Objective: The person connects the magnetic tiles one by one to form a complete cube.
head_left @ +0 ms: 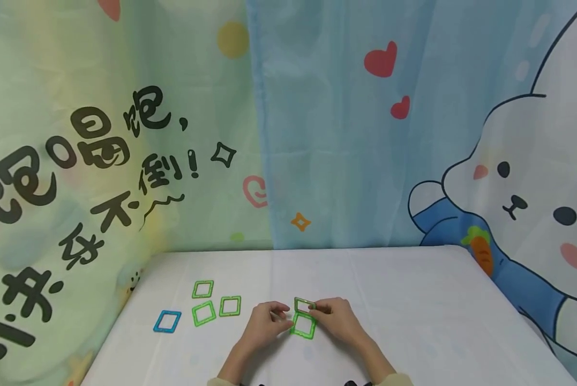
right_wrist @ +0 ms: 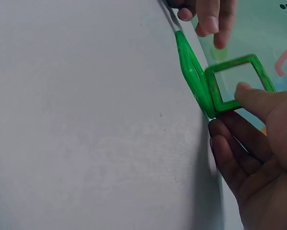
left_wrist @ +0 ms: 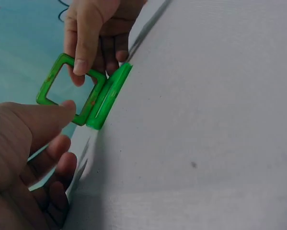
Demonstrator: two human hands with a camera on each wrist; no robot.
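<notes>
My right hand (head_left: 338,319) pinches a green square frame (head_left: 296,304) between thumb and fingers, and this frame stands tilted up from the table. Its lower edge meets a second green square frame (head_left: 301,335), which lies low on the white cloth. Close by on the other side is my left hand (head_left: 266,324), thumb and fingers loosely bent. In the right wrist view, a small gap shows between the left fingers (right_wrist: 210,24) and the raised frame (right_wrist: 229,62). The left thumb overlaps that frame's corner in the left wrist view.
To the left on the cloth lie three more green square frames (head_left: 203,281) and a blue square frame (head_left: 165,330). A printed curtain (head_left: 341,161) with a cartoon rabbit hangs behind the white-covered table (head_left: 413,300).
</notes>
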